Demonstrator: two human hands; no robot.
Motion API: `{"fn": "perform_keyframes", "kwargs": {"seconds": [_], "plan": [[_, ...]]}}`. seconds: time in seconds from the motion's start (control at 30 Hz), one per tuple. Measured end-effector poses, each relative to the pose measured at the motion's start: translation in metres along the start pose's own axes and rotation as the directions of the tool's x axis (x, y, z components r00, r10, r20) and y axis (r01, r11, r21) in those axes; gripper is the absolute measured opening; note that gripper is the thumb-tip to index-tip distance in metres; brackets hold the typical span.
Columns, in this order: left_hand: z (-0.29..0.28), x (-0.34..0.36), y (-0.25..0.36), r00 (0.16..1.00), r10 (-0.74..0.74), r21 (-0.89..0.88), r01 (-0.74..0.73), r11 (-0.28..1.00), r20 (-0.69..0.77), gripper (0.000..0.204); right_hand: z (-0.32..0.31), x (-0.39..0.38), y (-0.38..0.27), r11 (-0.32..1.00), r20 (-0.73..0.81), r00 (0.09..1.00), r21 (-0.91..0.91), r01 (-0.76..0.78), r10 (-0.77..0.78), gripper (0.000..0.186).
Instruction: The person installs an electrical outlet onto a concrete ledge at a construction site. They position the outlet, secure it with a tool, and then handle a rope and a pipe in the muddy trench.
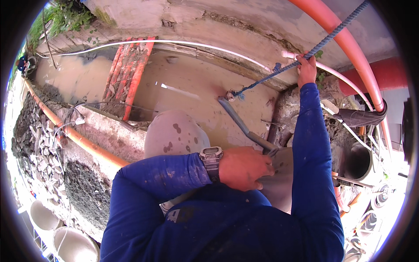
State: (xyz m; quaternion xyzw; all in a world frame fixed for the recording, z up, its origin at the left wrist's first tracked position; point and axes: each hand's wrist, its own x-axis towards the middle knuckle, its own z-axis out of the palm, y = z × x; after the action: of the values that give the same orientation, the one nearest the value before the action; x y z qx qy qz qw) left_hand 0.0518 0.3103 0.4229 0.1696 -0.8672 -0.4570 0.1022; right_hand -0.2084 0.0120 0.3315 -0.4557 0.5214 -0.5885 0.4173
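Observation:
My right hand (307,70) is raised at the upper right, its fingers closed round a thick blue rope (332,35). From there the rope slants down left to a knotted, frayed end (235,94) at the muddy water. A grey-blue hose (235,117) starts beside that knot and runs back toward my knees. Bent across my front, my left arm wears a digital watch (211,157). My left hand (245,168) lies over my lap near the hose's close end, thumb apart from the bent fingers, with nothing visible in it.
Brown water (183,87) fills the trench ahead, crossed by orange pipes (139,78) coated in mud. A white pipe (192,45) follows the far wall. Broken stones (41,144) and an orange pipe (87,145) lie left; concrete pipes (74,244) stand lower left. A large orange pipe (349,39) curves overhead right.

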Motion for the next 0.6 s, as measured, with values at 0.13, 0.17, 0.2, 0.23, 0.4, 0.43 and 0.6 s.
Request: {"fn": "perform_keyframes", "kwargs": {"seconds": [0.13,0.17,0.2,0.23,0.4,0.43,0.6], "plan": [[0.0013,-0.0007,0.0002,1.000,-0.005,0.003,0.005,1.000,-0.001,0.048,-0.0018,0.0034,0.0052,0.999,0.009,1.000,0.028,0.021,-0.022,0.042],[0.0012,-0.0010,0.0012,1.000,-0.010,0.003,0.010,1.000,0.001,0.048,-0.0011,0.0036,0.0049,0.999,0.012,0.999,0.029,0.029,-0.030,0.042],[0.0009,-0.0007,0.0017,1.000,-0.017,0.002,0.017,1.000,0.005,0.048,-0.0010,0.0038,0.0057,0.999,0.014,0.999,0.030,0.034,-0.034,0.041],[0.0014,-0.0003,0.0016,1.000,-0.017,0.008,0.016,1.000,0.004,0.048,-0.0010,0.0038,0.0064,0.999,0.015,0.999,0.035,0.037,-0.038,0.041],[-0.0007,0.0005,0.0030,0.999,-0.032,0.011,0.032,0.999,0.029,0.047,-0.0021,0.0053,0.0084,0.998,0.019,0.999,0.034,0.045,-0.046,0.040],[-0.0005,0.0005,0.0030,0.999,-0.033,0.014,0.032,0.999,0.027,0.047,-0.0023,0.0057,0.0087,0.999,0.017,0.999,0.034,0.042,-0.043,0.040],[-0.0002,-0.0001,0.0036,0.999,-0.031,0.012,0.031,0.999,0.020,0.048,-0.0009,0.0055,0.0092,0.999,0.003,0.999,0.024,0.042,-0.042,0.040]]}}
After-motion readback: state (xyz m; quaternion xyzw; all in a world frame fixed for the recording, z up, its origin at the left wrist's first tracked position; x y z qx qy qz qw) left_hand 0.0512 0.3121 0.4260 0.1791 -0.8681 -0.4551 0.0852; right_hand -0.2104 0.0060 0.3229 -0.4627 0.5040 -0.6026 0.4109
